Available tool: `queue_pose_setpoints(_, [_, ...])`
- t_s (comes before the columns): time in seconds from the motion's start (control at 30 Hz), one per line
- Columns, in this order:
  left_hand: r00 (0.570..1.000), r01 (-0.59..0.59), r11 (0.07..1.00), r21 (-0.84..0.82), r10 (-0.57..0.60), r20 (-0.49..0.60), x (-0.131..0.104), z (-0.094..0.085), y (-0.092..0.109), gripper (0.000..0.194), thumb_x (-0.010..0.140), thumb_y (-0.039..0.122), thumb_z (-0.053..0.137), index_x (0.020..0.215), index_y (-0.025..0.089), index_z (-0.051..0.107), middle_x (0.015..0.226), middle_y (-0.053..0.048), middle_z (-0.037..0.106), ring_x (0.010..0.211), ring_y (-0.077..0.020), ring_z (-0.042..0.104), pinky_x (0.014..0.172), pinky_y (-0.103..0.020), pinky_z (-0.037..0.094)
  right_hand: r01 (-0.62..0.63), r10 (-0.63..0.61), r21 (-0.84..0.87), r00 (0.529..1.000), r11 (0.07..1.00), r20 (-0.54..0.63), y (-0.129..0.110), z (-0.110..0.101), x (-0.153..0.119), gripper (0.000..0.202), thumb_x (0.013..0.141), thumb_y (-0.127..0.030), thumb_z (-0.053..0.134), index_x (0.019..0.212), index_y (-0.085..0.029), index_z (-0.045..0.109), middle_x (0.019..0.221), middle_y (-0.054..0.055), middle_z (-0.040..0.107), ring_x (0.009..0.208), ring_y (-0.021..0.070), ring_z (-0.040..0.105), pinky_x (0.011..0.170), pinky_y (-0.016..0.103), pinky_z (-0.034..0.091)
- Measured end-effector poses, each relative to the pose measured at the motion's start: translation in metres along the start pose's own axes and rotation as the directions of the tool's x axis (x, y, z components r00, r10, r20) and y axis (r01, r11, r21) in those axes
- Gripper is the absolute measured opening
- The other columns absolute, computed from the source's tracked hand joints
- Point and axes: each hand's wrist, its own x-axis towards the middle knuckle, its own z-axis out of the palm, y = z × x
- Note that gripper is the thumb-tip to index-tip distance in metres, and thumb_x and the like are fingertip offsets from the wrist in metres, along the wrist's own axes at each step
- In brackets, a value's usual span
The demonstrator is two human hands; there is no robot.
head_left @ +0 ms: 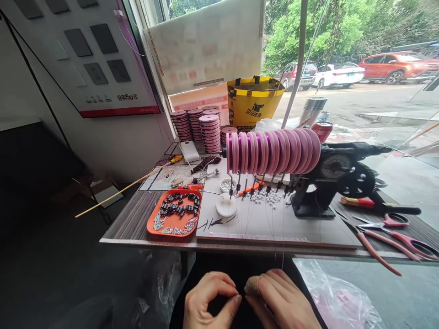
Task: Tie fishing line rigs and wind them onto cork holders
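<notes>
Left hand [211, 301] — thumb and finger pinched, contents indiscernible; right hand [286, 299] — fingers curled, grip indiscernible. Beyond: table [125, 221], pink spools [272, 151].

- The head view looks from the person's head, forward and steeply down.
- Left hand [211, 299] and right hand [284, 299] are nearest, below the table [120, 235]; the white car [339, 74] is far beyond.

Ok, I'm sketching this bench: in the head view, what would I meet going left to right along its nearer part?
Orange tray → round white disc → loose white beads → black machine base → pink-handled scissors
</notes>
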Motion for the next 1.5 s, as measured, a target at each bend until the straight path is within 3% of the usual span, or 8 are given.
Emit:
queue_pose_setpoints(0.2, [0.989, 0.014, 1.0, -0.012, -0.015, -0.144, -0.006, 0.008, 0.0, 0.012, 0.068, 0.011, 0.068, 0.065, 0.022, 0.065, 0.07, 0.002, 0.069, 0.063, -0.0124, 0.065, 0.06, -0.019, 0.049, 0.071, -0.069, -0.057, 0.997, 0.996, 0.039, -0.003, -0.008, 0.011, 0.029, 0.098, -0.02, 0.032, 0.072, -0.02, 0.046, 0.05, -0.004, 0.052, 0.043, 0.0107, 0.045, 0.048, 0.022, 0.035])
queue_pose_setpoints(0.43, [0.978, -0.204, 0.948, 0.243, 0.206, 0.017, -0.003, -0.001, -0.001, 0.011, 0.071, 0.011, 0.068, 0.072, 0.021, 0.063, 0.071, 0.0, 0.07, 0.064, -0.015, 0.066, 0.06, -0.023, 0.051, 0.097, -0.092, -0.079, 0.993, 0.992, 0.068, -0.006, -0.008, 0.016, 0.029, 0.099, -0.022, 0.029, 0.073, -0.021, 0.043, 0.05, -0.004, 0.053, 0.042, 0.0101, 0.047, 0.048, 0.022, 0.036])
queue_pose_setpoints(0.6, [0.985, -0.139, 0.955, 0.261, 0.16, -0.065, -0.004, 0.003, 0.0, 0.012, 0.073, 0.012, 0.066, 0.071, 0.022, 0.06, 0.07, 0.003, 0.068, 0.065, -0.0142, 0.064, 0.062, -0.026, 0.049, 0.02, -0.018, -0.036, 0.998, 0.999, 0.054, -0.003, 0.001, 0.003, 0.029, 0.099, -0.024, 0.027, 0.074, -0.022, 0.041, 0.052, -0.004, 0.052, 0.045, 0.0114, 0.046, 0.049, 0.023, 0.035])
queue_pose_setpoints(0.8, [0.948, -0.308, 0.876, 0.371, 0.315, 0.041, 0.0, -0.002, 0.001, 0.015, 0.072, 0.009, 0.067, 0.074, 0.021, 0.058, 0.065, 0.004, 0.068, 0.059, -0.0121, 0.064, 0.061, -0.025, 0.049, -0.008, -0.004, 0.037, 0.952, 0.999, 0.307, 0.003, -0.005, 0.0, 0.017, 0.097, -0.021, 0.031, 0.084, -0.022, 0.042, 0.065, -0.003, 0.059, 0.055, 0.012, 0.056, 0.054, 0.022, 0.043])
queue_pose_setpoints(1.0, [0.941, -0.335, 0.848, 0.412, 0.327, 0.091, 0.004, -0.008, 0.005, 0.016, 0.07, 0.011, 0.069, 0.071, 0.021, 0.056, 0.061, 0.006, 0.067, 0.057, -0.0118, 0.063, 0.061, -0.027, 0.048, -0.105, 0.062, 0.092, 0.921, 0.99, 0.385, 0.01, -0.008, -0.007, 0.017, 0.087, -0.011, 0.044, 0.097, -0.024, 0.042, 0.08, -0.002, 0.064, 0.07, 0.0142, 0.062, 0.063, 0.023, 0.049])
queue_pose_setpoints(1.27, [0.939, -0.339, 0.859, 0.384, 0.332, 0.087, 0.005, -0.01, 0.007, 0.015, 0.068, 0.011, 0.07, 0.07, 0.021, 0.059, 0.06, 0.007, 0.068, 0.055, -0.0112, 0.063, 0.06, -0.026, 0.048, -0.118, 0.093, 0.082, 0.959, 0.99, 0.267, 0.007, -0.001, -0.011, 0.013, 0.096, -0.024, 0.033, 0.087, -0.024, 0.043, 0.07, -0.002, 0.061, 0.061, 0.0138, 0.06, 0.057, 0.024, 0.048])
queue_pose_setpoints(1.4, [0.987, -0.143, 0.937, 0.319, 0.16, -0.029, 0.003, -0.019, 0.002, 0.014, 0.071, 0.022, 0.071, 0.061, 0.02, 0.062, 0.055, 0.004, 0.065, 0.053, -0.0128, 0.06, 0.055, -0.023, 0.045, -0.096, 0.093, 0.018, 0.986, 0.995, 0.136, 0.011, 0.002, -0.005, 0.024, 0.097, -0.029, 0.028, 0.086, -0.023, 0.048, 0.065, 0.0, 0.061, 0.055, 0.016, 0.059, 0.051, 0.027, 0.047])
queue_pose_setpoints(1.5, [0.958, 0.268, 0.961, -0.063, -0.273, -0.092, 0.0, -0.022, -0.003, 0.029, 0.069, 0.042, 0.071, 0.054, 0.018, 0.063, 0.049, 0.002, 0.061, 0.049, -0.0122, 0.053, 0.05, -0.022, 0.039, -0.062, 0.049, 0.072, 0.985, 0.995, 0.162, 0.009, 0.0, 0.01, 0.014, 0.092, -0.026, 0.041, 0.092, -0.022, 0.055, 0.078, 0.004, 0.067, 0.068, 0.019, 0.065, 0.058, 0.028, 0.052])
